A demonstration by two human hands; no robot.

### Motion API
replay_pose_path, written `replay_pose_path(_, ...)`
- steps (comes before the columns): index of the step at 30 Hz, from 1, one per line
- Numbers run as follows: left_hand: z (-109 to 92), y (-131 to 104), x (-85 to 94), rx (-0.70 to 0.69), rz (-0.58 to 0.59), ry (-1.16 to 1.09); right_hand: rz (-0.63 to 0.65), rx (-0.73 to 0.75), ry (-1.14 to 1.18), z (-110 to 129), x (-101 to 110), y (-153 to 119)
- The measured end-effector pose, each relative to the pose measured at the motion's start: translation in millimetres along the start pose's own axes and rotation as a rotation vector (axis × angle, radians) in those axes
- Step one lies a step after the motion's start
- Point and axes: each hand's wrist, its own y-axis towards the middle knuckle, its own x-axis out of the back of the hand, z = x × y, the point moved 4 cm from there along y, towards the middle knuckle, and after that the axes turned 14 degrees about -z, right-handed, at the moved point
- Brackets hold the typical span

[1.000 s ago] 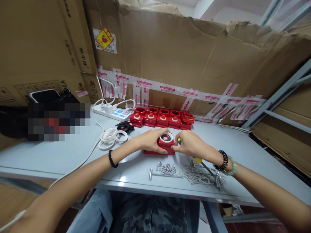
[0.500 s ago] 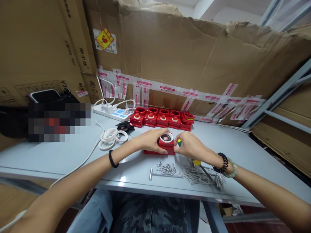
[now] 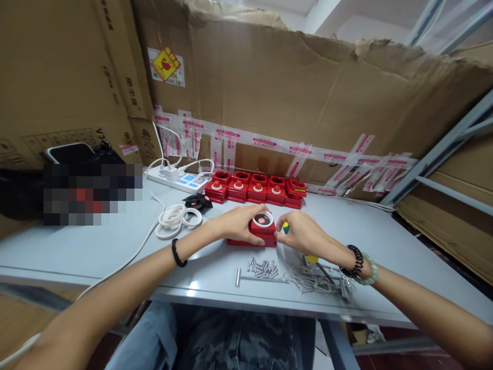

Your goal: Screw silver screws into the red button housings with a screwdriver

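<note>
A red plastic box [image 3: 257,240] lies in front of me, with a white ring [image 3: 272,218] around a dark round disc [image 3: 262,220] on its top. My left hand [image 3: 242,224] grips it from the left, fingers over the far edge and thumb on the near side. At its right end my right hand [image 3: 298,232] is pinched closed against or just beside the box. What the fingertips hold is too small to make out. A yellow-and-green piece [image 3: 285,227] shows just behind those fingers; I cannot tell whether the hand touches it.
Several screws [image 3: 262,268], a metal T-handle tool [image 3: 238,277], a yellow-handled screwdriver [image 3: 313,259] and small clear bags [image 3: 308,282] lie nearer me. White rings [image 3: 172,218] and black packets [image 3: 198,203] are left. Behind stand several red boxes [image 3: 236,194] and a power strip [image 3: 181,180].
The right fingertips have drawn very slightly away from the box's right end. The left hand and the box stay put; the whole view has shifted a little.
</note>
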Motion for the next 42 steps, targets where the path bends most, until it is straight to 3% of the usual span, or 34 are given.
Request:
replay_pose_path(9,1,0,0.3,0.013,-0.013,-0.02,-0.025,-0.021,0.039,3,16,2)
replay_pose_path(15,0,0,0.4,0.019,-0.001,0.005,0.236,0.071,0.036,10,0,-20)
replay_pose_path(19,-1,1,1.3,0.017,-0.006,0.0,0.244,0.114,0.001,14,-6,-25)
replay_pose_path(21,0,0,0.3,0.013,-0.009,-0.011,0.169,0.087,0.065,15,6,-19)
replay_pose_path(23,3,0,-0.9,0.006,-0.013,-0.015,0.004,0.063,0.204,14,27,-6)
replay_pose_path(27,4,0,-1.0,-0.004,0.007,-0.032,-0.669,0.004,0.544,1,72,25)
replay_pose_path(29,3,0,0.7,0.0,0.035,-0.041,-0.859,-0.019,0.681,-8,73,39)
replay_pose_path(35,0,0,5.1,-0.003,0.078,-0.038,-0.924,-0.132,0.825,-26,40,66)
replay_pose_path(42,0,0,4.0,-0.002,0.079,-0.034,-0.937,-0.095,0.849,-26,33,69)
